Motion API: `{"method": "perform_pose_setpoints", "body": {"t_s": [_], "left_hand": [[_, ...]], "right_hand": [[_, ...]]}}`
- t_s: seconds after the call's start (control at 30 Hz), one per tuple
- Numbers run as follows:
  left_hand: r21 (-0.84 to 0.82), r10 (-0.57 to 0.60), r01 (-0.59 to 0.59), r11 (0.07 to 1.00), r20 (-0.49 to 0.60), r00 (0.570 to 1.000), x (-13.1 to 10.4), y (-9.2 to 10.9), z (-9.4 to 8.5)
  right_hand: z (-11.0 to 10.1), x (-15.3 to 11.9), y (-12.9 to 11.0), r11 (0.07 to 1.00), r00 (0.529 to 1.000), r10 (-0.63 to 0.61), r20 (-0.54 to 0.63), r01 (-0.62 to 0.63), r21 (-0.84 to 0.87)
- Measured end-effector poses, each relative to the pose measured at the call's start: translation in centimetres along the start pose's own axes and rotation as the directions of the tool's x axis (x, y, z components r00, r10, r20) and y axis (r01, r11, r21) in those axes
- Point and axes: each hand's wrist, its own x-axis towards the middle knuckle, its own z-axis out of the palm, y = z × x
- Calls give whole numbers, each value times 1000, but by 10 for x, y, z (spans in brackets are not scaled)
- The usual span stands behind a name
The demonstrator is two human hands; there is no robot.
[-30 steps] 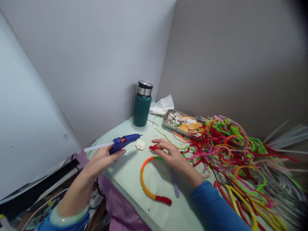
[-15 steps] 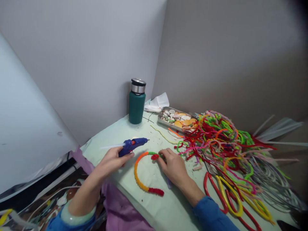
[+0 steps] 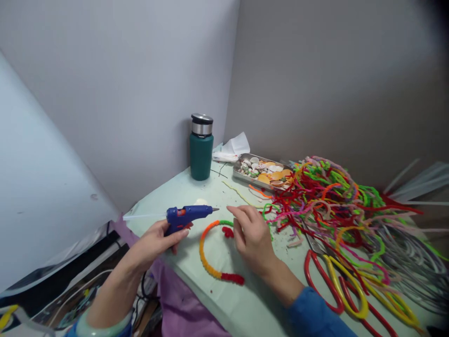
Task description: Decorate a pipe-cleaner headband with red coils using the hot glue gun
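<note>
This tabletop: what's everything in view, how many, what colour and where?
Table: one, pale green, centre
Bottle: one, dark green, back
Tray: one, metallic, back
Shells: many, white and orange, in tray
Loose shell: one, white, behind glue gun
Fuzzy stems: many, multicoloured, right
Looped handles: several, red and yellow, front right
Curved stem: one, multicoloured, centre
Small fuzzy piece: one, red, inside curve
Cloth: one, purple, front
Glue gun: one, blue, left hand
Hands: two, bare; left around glue gun, right above table
</note>
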Motion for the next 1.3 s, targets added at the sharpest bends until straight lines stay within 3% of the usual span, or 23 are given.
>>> {"method": "perform_pose_setpoints", "body": {"t_s": [0.07, 0.2, 0.4, 0.67, 0.97, 1.17, 1.3], "left_hand": [[-13, 8, -8, 1000, 10, 1000, 0, 0, 3], [-12, 9, -9, 1000, 5, 1000, 2, 1, 5], [-5, 2, -2, 1000, -21, 1000, 2, 6, 4], [-6, 15, -15, 1000, 8, 1000, 2, 5, 7], [-37, 8, -8, 999, 20, 1000, 4, -2, 6], [3, -7, 7, 1000, -8, 1000, 6, -9, 2], [-9, -10, 11, 1000, 9, 1000, 5, -7, 4]], "right_hand": [[0, 1, -7, 999, 999, -17, -41, 16, -27], [-1, 5, -10, 994, 996, -82, 42, 85, -75], [-13, 11, 1, 998, 984, 61, -168, -63, -5], [-1, 5, -6, 997, 996, -76, 51, 77, -22], [-8, 5, -2, 999, 986, 11, -165, -3, 48], [-8, 5, 8, 993, 994, 109, -12, -109, 36], [-6, 6, 2, 999, 999, 27, 22, -27, 17]]}}
